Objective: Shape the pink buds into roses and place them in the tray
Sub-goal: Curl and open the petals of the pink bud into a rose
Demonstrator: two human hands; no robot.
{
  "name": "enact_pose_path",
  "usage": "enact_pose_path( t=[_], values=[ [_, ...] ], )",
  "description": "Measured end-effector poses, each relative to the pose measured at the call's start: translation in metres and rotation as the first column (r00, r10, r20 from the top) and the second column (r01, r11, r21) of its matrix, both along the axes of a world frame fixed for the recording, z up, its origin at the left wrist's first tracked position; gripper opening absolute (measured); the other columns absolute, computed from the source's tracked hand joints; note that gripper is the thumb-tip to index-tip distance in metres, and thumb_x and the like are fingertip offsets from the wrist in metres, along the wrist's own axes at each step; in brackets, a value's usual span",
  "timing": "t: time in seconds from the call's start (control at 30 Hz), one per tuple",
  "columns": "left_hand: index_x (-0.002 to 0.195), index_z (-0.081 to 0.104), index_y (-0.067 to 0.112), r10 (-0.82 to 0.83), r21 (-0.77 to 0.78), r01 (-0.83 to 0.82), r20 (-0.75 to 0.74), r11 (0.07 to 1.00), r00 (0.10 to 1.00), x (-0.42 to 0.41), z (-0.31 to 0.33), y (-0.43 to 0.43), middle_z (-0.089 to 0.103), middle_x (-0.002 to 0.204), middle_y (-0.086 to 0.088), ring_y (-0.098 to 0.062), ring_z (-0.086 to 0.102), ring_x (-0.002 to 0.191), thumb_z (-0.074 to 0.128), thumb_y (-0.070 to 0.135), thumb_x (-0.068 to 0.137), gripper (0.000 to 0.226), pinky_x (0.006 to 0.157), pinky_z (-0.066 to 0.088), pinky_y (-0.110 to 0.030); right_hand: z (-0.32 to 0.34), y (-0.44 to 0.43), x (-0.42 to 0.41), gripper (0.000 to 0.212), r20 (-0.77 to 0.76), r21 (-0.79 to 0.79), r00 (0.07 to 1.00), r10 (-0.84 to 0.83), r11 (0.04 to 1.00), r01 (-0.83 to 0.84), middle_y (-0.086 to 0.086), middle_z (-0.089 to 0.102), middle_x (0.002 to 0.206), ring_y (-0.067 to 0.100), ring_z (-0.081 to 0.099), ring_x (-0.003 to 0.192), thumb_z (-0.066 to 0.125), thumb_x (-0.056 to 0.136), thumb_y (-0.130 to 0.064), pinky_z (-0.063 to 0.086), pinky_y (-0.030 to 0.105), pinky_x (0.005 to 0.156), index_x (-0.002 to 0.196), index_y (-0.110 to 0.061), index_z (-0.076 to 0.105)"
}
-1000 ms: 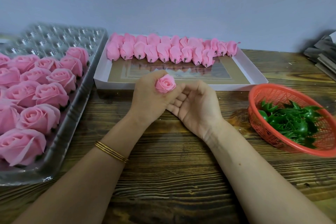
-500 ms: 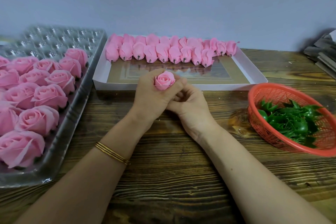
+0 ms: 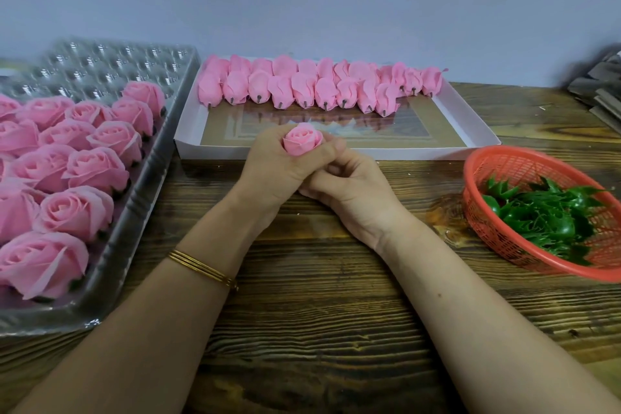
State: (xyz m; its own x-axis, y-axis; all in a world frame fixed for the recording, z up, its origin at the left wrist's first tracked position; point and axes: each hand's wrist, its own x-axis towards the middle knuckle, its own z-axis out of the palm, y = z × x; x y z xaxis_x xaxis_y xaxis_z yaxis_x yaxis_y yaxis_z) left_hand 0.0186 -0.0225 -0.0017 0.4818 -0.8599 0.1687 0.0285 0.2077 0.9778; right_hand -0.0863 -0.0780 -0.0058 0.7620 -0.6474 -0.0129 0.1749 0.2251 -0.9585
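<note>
Inside clear tray [image 3: 131,222], pink roses [image 3: 77,215]

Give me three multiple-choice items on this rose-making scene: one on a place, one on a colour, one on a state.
1. Where is the red mesh basket?
A) on the wooden table, right of the white box
B) on a shelf
C) inside the white box

2. What colour are the leaves in the basket?
A) yellow
B) green
C) brown

3. How is the rosebud placed?
A) lying flat on the table
B) dropped in the basket
C) held upright in the left hand

Answers: 1 A, it stands on the wood by the box's right corner; 2 B, they are glossy green; 3 C, the left hand wraps its base, petals up.
</note>
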Motion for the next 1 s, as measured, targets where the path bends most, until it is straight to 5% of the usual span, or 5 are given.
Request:
enact_pose_path(
  t=[0.13, 0.43, 0.63, 0.87, 1.0],
  values=[
    [0.096, 0.070, -0.005, -0.060, 0.022, 0.060, -0.005, 0.998, 0.998, 0.0043, -0.0004, 0.0013, 0.072, 0.080, -0.011, -0.018, 0.069, 0.075, 0.075, 0.012, 0.082, 0.022, 0.067, 0.056, -0.025, 0.0026, -0.0033, -0.0029, 0.027, 0.001, 0.068, 0.997, 0.079, 0.995, -0.079, 0.013, 0.063, 0.090, 0.015, 0.063, 0.084, 0.054, 0.087, 0.015, 0.054, 0.023, 0.080, 0.097, -0.006, 0.066],
    [0.100, 0.066, -0.013, -0.034, 0.035, 0.036, -0.052, 0.999, 0.998, 0.0043, -0.0028, -0.0017, 0.069, 0.092, -0.030, -0.024, 0.069, 0.078, 0.073, 0.022, 0.079, 0.042, 0.075, 0.058, -0.034, 0.0022, -0.0020, -0.0008, 0.027, 0.030, 0.110, 0.998, 0.054, 0.992, -0.057, 0.004, 0.066, 0.071, 0.016, 0.063, 0.077, 0.056, 0.082, 0.019, 0.054, 0.030, 0.087, 0.092, -0.004, 0.067],
    [0.094, 0.075, 0.009, -0.033, 0.046, 0.036, -0.067, 0.998, 0.997, 0.0051, -0.0042, -0.0022, 0.075, 0.084, -0.012, -0.020, 0.072, 0.078, 0.073, 0.010, 0.084, 0.009, 0.071, 0.059, -0.028, 0.0001, 0.0006, -0.0003, 0.041, -0.004, -0.060, 0.996, -0.094, 0.994, 0.093, 0.013, 0.068, 0.089, 0.018, 0.064, 0.083, 0.069, 0.073, 0.019, 0.052, 0.037, 0.093, 0.110, 0.003, 0.064],
    [0.104, 0.070, -0.002, -0.170, 0.072, 0.173, -0.041, 0.982, 0.985, 0.0080, 0.0028, 0.0044, 0.072, 0.087, -0.010, -0.019, 0.067, 0.083, 0.079, 0.025, 0.069, 0.045, 0.077, 0.056, -0.029, 0.0024, -0.0015, -0.0025, 0.041, 0.027, 0.011, 1.000, 0.012, 1.000, -0.012, 0.004, 0.068, 0.072, 0.014, 0.063, 0.072, 0.055, 0.077, 0.026, 0.051, 0.029, 0.082, 0.073, -0.012, 0.071],
    [0.110, 0.068, -0.004, -0.193, 0.069, 0.197, -0.060, 0.978, 0.979, 0.0079, 0.0029, 0.0060, 0.071, 0.087, -0.009, -0.017, 0.067, 0.085, 0.073, 0.025, 0.071, 0.049, 0.073, 0.054, -0.025, 0.0049, -0.0039, -0.0055, 0.039, 0.019, 0.025, 0.995, 0.094, 0.995, -0.094, 0.008, 0.063, 0.075, 0.009, 0.063, 0.069, 0.051, 0.082, 0.022, 0.051, 0.021, 0.074, 0.080, -0.011, 0.070]
  ],
)
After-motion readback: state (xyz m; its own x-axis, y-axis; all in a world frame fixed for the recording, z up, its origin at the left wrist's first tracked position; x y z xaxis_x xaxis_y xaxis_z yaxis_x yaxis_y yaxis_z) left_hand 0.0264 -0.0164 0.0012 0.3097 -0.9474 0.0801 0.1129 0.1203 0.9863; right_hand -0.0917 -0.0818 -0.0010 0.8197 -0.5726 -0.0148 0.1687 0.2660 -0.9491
